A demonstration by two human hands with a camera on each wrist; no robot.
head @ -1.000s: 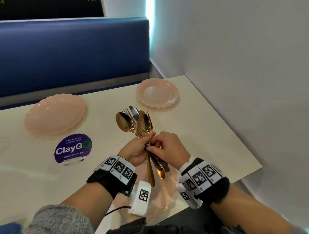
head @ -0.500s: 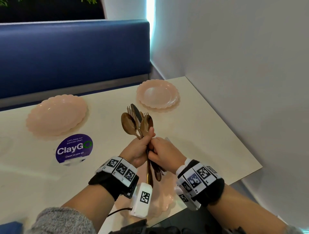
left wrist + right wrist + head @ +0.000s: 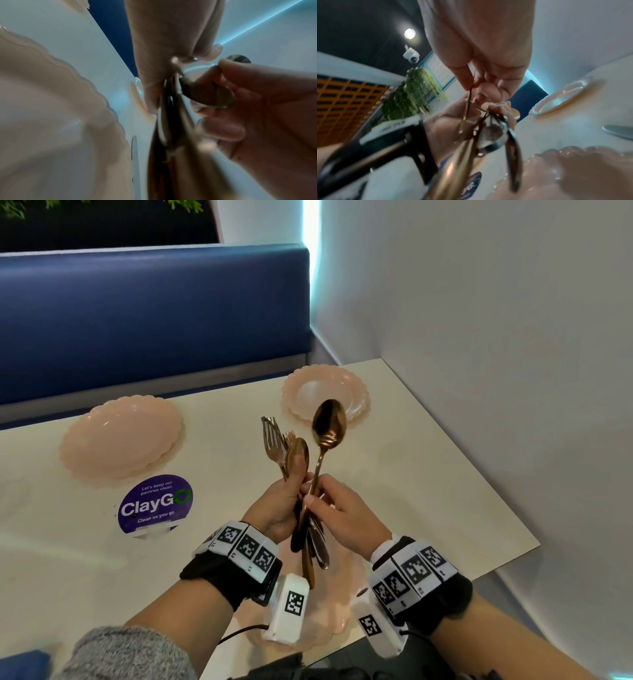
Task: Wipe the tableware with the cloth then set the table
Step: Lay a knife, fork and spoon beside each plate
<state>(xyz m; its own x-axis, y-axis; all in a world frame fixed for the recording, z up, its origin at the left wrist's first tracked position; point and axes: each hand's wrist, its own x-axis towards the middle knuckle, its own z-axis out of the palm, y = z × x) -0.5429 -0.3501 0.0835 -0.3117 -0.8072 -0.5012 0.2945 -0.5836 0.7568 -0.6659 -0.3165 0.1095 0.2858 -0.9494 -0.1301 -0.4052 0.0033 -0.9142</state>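
My left hand (image 3: 287, 501) grips a bundle of gold cutlery (image 3: 281, 446), forks and a spoon standing upright, handles hanging below the fist. My right hand (image 3: 329, 508) pinches the handle of a single gold spoon (image 3: 329, 422), whose bowl stands higher than the rest of the bundle. Both hands hover above a pink scalloped plate (image 3: 329, 621) at the table's near edge. In the left wrist view the handles (image 3: 171, 128) hang blurred between my left palm and the right hand's fingers (image 3: 248, 105). In the right wrist view the fingers (image 3: 465, 81) pinch the thin handle.
Two more pink plates sit on the white table (image 3: 428, 491): one far left (image 3: 120, 436), one far right (image 3: 346, 385). A purple ClayGo sticker (image 3: 156, 505) lies between. A grey knife-like piece (image 3: 618, 132) rests beside the near plate. Blue bench behind, white wall right.
My right hand has drawn one gold spoon up out of the bundle, so its bowl now stands above the others. The left hand keeps hold of the rest.
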